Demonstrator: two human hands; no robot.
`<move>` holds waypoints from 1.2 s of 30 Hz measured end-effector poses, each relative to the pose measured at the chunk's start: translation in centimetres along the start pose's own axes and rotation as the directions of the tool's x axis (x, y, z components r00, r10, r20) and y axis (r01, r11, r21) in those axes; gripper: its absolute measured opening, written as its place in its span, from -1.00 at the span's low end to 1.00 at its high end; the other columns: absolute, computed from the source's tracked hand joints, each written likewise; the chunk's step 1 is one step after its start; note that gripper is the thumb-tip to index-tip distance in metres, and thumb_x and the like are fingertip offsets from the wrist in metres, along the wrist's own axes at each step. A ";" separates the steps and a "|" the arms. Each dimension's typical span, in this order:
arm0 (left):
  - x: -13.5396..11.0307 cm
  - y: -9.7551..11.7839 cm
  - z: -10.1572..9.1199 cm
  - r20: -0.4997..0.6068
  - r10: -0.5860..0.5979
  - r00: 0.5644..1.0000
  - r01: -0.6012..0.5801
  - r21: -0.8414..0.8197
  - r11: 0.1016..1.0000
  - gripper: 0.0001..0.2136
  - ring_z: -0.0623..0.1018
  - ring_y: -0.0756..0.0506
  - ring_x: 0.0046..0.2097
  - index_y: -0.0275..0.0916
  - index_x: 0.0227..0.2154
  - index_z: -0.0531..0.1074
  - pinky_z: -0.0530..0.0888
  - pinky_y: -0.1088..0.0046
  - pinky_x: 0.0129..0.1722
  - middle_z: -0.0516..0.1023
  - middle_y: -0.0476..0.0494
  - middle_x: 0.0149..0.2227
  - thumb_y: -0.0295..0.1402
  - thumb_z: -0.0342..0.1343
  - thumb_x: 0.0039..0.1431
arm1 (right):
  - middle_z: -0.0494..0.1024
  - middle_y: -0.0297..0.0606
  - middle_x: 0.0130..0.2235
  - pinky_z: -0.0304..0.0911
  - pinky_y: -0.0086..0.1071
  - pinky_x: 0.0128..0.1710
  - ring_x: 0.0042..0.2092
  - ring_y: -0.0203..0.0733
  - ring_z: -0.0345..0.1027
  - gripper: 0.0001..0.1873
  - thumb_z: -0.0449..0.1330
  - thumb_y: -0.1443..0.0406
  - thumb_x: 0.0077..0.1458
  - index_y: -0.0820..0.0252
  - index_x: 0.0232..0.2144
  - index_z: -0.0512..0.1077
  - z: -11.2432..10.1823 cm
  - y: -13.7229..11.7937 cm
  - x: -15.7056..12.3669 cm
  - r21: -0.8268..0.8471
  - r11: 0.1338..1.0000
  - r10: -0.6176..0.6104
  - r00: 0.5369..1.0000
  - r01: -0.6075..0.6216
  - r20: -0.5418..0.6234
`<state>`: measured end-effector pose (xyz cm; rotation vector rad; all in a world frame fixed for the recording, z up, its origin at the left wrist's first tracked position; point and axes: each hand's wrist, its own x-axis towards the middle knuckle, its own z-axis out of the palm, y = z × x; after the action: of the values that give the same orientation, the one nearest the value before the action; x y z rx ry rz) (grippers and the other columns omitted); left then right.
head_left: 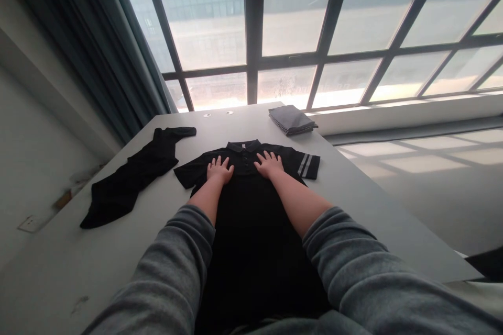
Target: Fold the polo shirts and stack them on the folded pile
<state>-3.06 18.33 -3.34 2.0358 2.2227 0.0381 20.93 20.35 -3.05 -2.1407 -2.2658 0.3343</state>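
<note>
"Where was the black polo shirt (255, 230)?"

"It lay flat on the white surface (365, 204), another black garment (133, 180) to its left and a folded grey stack (291, 119) beyond its striped sleeve (297, 159)."

"And the grip?"

"Wide on both sides: left hand (220, 169) and right hand (269, 164) rested flat, fingers splayed, just below the shirt's collar (234, 146)."

On my remote feed I count two bare hands: one left hand (220, 170), one right hand (269, 164). Grey sleeves (168, 256): two. Black polo shirts (251, 241): one, bearing two pale stripes (308, 166). Other black garments (133, 175): one. Grey folded stacks (291, 119): one, layers uncountable to me. White tables (377, 209): one. Dark curtains (106, 36): one. Wall sockets (29, 223): one.
</note>
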 end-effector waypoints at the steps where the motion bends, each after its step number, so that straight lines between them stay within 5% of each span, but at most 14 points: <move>1: 0.1 0.1 0.0 0.000 -0.005 1.000 0.005 0.001 1.000 -0.29 -0.09 -0.28 0.55 0.07 0.51 0.03 -0.06 0.06 0.50 -0.14 -0.02 0.56 0.16 -0.27 0.38 | -0.32 -0.34 0.54 -0.43 0.14 0.48 0.54 0.12 -0.45 -0.26 -0.20 -0.15 0.46 -0.17 0.55 -0.13 0.0 0.0 0.2 -0.001 1.000 -0.001 1.000 0.001 -0.004; 24: 5.0 -0.3 -0.3 -0.026 -0.067 0.997 0.066 -0.012 0.998 -0.27 -0.08 -0.37 0.54 0.10 0.50 0.03 0.00 -0.03 0.47 -0.10 -0.06 0.56 0.22 -0.23 0.35 | -0.34 -0.25 0.54 -0.47 0.23 0.46 0.52 0.29 -0.48 -0.19 -0.18 -0.22 0.43 -0.15 0.56 -0.13 -0.4 0.1 6.7 -0.009 0.999 -0.050 0.999 0.050 -0.013; 31: 4.7 -0.7 -0.9 -0.040 -0.059 0.997 0.059 -0.004 0.998 -0.31 -0.03 -0.30 0.54 0.05 0.50 0.06 0.03 0.08 0.48 -0.08 -0.08 0.56 0.16 -0.24 0.40 | -0.32 -0.25 0.54 -0.44 0.21 0.46 0.52 0.27 -0.46 -0.22 -0.17 -0.20 0.44 -0.16 0.55 -0.10 -0.7 -0.1 5.9 -0.009 0.998 -0.058 0.998 0.058 -0.029; 36: 2.9 0.3 -1.2 -0.099 -0.025 0.995 0.028 0.028 0.999 -0.34 0.05 -0.32 0.52 -0.17 0.45 0.20 0.10 0.10 0.46 -0.01 -0.23 0.54 0.05 -0.23 0.44 | -0.30 -0.26 0.54 -0.43 0.17 0.47 0.53 0.24 -0.45 -0.23 -0.17 -0.20 0.44 -0.17 0.55 -0.09 -0.8 -0.4 5.5 -0.005 0.999 -0.038 0.999 0.038 -0.035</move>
<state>-3.13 21.31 -2.32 2.0621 2.3212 0.1054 20.30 25.94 -2.96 -2.0857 -2.2873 0.2894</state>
